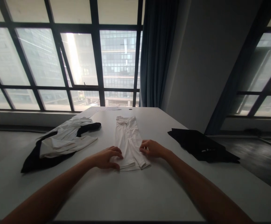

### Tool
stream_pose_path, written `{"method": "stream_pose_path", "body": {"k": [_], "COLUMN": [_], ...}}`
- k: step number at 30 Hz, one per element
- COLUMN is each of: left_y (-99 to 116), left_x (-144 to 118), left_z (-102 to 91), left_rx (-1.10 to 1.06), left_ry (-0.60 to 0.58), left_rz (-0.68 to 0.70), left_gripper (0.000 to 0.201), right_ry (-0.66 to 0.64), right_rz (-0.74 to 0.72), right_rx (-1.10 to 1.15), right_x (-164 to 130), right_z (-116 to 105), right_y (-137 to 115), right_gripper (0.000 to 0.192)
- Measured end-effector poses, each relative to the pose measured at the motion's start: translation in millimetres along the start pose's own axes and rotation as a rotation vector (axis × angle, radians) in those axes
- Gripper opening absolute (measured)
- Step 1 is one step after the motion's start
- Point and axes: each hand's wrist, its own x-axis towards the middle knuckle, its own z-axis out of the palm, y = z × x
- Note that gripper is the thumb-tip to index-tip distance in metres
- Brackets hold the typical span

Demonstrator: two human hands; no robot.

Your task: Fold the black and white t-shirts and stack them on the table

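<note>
1. White, soft-looking cloth trousers (128, 140) lie between your hands, flat on the desk, waistband away from you and leg hems towards you.
2. Your left hand (104, 158) has a half-open grip: fingers gently bent, thumb spread apart from them. Its fingertips are at the left edge of the trousers, near the hem, with no cloth visibly pinched.
3. Your right hand (152, 149) has its fingers curled at the opposite edge, slightly farther up the leg; you cannot tell from this view whether that grip has cloth in it.
4. Beneath them is the smooth white desk (126, 196), bare nearest you.
5. To your left, well apart from the trousers, is a crumpled heap of white and black garments (60, 144).
6. To your right, a flattened black cloth garment (200, 144) with small white marks lies along the desk's side.
7. Past the far end stand a dark-framed window (119, 59) and a long blue fabric curtain (157, 56).
</note>
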Motion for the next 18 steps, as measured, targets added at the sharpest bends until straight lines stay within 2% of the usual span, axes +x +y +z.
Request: {"method": "stream_pose_path", "body": {"k": [3,6,11,13,15,18], "left_y": [11,19,24,25,27,30], "left_x": [2,3,-4,-7,-10,-12], "left_z": [4.5,5.0,-12.9,-19.5,-23.5,-26.6], "left_rx": [0.063,0.091,0.101,0.098,0.095,0.086], "left_ry": [0.051,0.049,0.125,0.156,0.169,0.163], "left_rz": [0.036,0.062,0.092,0.086,0.084,0.079], "left_gripper": [0.044,0.026,0.022,0.021,0.020,0.021], "right_ry": [-0.025,-0.012,0.195,0.239,0.182,-0.030], "right_rz": [-0.054,-0.013,0.095,0.115,0.081,-0.062], "right_rx": [0.042,0.040,0.028,0.049,0.128,0.292], "right_x": [-4,-3,0,0,-2,-4], "right_z": [11,18,8,4,4,9], "right_y": [-12,-23,-29,-31,-33,-36], "right_gripper": [0.031,0.022,0.020,0.019,0.025,0.040]}}
